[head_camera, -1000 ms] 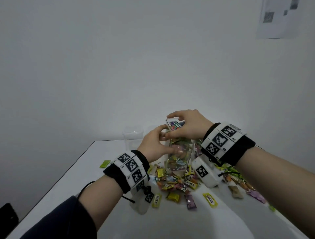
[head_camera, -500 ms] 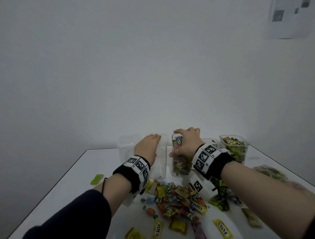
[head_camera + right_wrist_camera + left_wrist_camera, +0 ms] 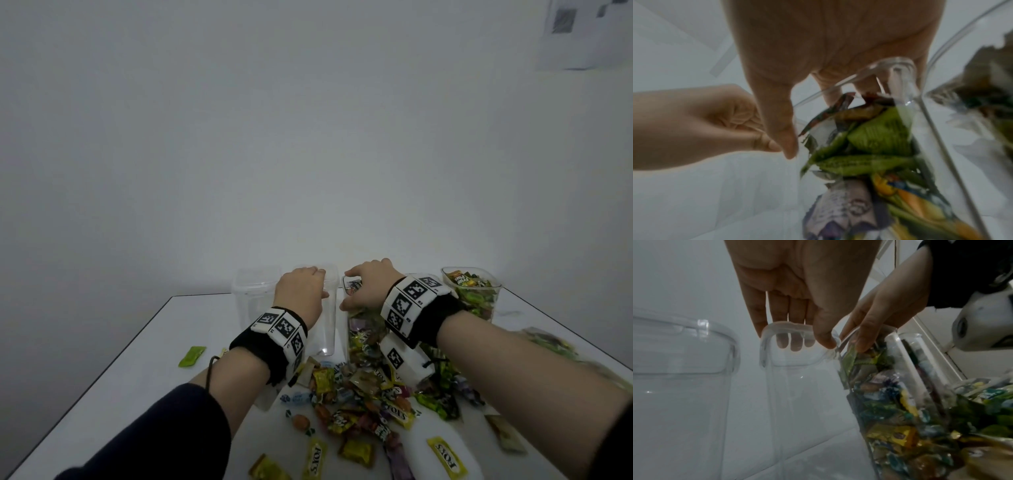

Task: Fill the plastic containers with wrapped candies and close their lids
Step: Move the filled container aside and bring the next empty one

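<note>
Landmark: tall clear plastic container packed with wrapped candies (image 3: 363, 329), gripped at rim by right hand (image 3: 368, 286), fingers curled over top.

Just left: empty clear plastic container (image 3: 323, 322), rim pinched by left hand (image 3: 301, 291); second empty container (image 3: 251, 294) further left.

Right: open candy-filled container (image 3: 474, 291), no lid seen.

In front: loose candy pile (image 3: 363, 401) left on white table (image 3: 144, 359).

Judged roughly half done: two filled, two unfilled, lids not closed.

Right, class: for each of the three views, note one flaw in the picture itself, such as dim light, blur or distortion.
Head view: dim, bluish light; wide-angle stretch smears the candies at the right edge. Left wrist view: the filled container is softly blurred, the empty container washed out against the table. Right wrist view: the right hand looms large and soft; wrappers below smear.
</note>
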The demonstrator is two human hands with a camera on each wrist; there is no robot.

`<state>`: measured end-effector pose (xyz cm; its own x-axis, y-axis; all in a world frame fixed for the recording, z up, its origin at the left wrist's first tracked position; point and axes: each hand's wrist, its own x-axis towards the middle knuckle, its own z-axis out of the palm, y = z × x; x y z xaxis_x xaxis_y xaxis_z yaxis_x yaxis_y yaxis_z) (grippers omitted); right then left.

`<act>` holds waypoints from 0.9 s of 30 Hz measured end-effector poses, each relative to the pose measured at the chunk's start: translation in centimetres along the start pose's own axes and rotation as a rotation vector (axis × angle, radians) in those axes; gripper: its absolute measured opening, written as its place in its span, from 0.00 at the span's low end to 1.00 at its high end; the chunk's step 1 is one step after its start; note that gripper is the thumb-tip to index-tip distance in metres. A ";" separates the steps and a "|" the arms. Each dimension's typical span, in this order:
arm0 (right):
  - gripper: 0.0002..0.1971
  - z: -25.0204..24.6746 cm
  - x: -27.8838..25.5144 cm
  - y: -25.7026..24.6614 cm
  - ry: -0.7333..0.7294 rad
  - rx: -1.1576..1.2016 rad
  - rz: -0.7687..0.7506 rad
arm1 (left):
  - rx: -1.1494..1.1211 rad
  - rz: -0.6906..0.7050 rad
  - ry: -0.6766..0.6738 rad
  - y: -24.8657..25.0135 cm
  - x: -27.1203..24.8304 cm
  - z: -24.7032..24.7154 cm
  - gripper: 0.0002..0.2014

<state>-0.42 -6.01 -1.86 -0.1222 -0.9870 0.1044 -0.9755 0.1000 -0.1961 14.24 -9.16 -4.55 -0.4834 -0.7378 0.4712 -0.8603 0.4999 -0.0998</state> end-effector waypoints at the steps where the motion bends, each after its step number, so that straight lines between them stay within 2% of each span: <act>1: 0.39 0.1 -0.2 0.0 0.001 -0.002 -0.001 | -0.003 0.004 0.009 0.1 -0.4 -0.2 0.20; 6: 0.36 0.2 -1.5 0.1 0.006 -0.086 -0.025 | -0.058 0.024 0.078 0.7 -3.0 -1.0 0.21; 9: 0.38 0.7 -2.4 -0.1 0.049 -0.155 -0.083 | -0.118 0.018 0.094 0.9 -4.3 -1.6 0.23; 15: 0.45 2.3 -5.3 -0.1 0.107 0.025 -0.242 | -0.360 -0.016 0.036 0.9 -6.7 -2.7 0.25; 17: 0.47 2.7 -6.3 -0.2 0.118 0.088 -0.274 | -0.377 0.012 0.061 1.2 -7.7 -2.9 0.24; 24: 0.45 1.2 -10.3 -0.6 0.334 0.315 -0.379 | -0.491 0.145 0.424 2.1 -10.8 -5.8 0.18; 27: 0.43 0.3 -12.5 -1.1 0.409 0.497 -0.442 | -0.474 0.184 0.539 2.6 -11.6 -7.6 0.17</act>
<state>2.26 6.16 -3.24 0.1067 -0.7873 0.6073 -0.7647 -0.4554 -0.4560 18.79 4.16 -3.56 -0.3615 -0.3588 0.8606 -0.5514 0.8265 0.1129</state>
